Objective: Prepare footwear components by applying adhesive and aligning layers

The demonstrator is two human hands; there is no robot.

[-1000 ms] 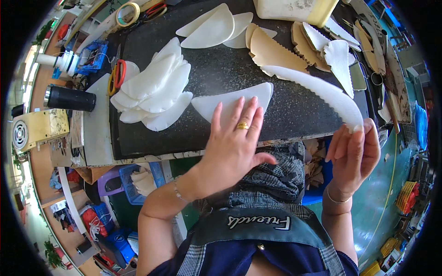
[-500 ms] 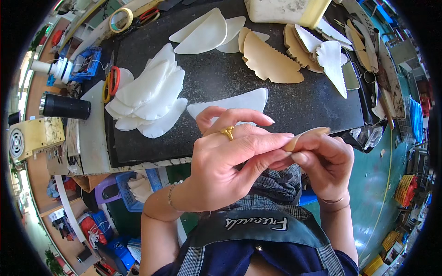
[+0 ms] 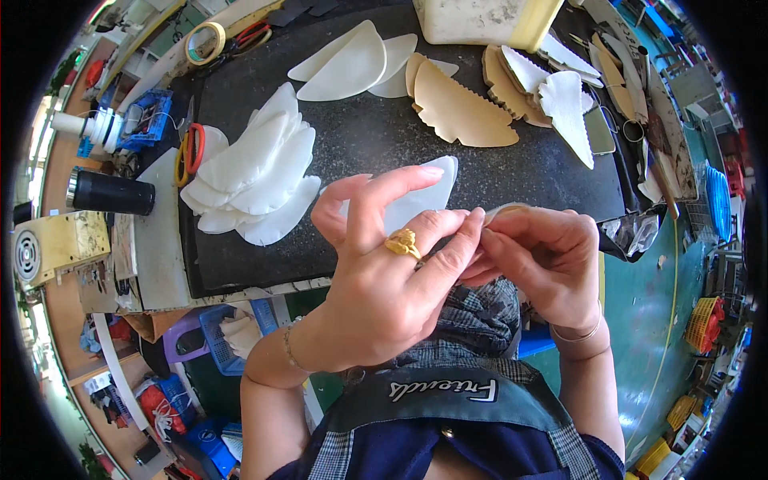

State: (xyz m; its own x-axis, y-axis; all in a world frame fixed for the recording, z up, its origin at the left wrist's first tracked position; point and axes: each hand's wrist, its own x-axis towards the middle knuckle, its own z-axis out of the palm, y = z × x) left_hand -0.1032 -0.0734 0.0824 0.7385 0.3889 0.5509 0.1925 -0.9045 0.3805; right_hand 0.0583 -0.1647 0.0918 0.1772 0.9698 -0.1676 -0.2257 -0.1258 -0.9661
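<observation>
Left hand (image 3: pixel 384 272) and right hand (image 3: pixel 544 264) raised together, fingers (image 3: pixel 448 240) pinched and touching

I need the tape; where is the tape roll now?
In the head view, the tape roll lies at the far left of the black mat, beside the red scissors.

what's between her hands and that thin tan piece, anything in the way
Nothing visible. Both the left hand and right hand already pinch the tan piece between their fingertips, above the black mat.

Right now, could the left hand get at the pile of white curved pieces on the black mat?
Probably yes. The pile of white curved pieces lies uncovered up-left of the left hand, with bare black mat between, though that hand is pinching a thin piece with the right hand.
</observation>
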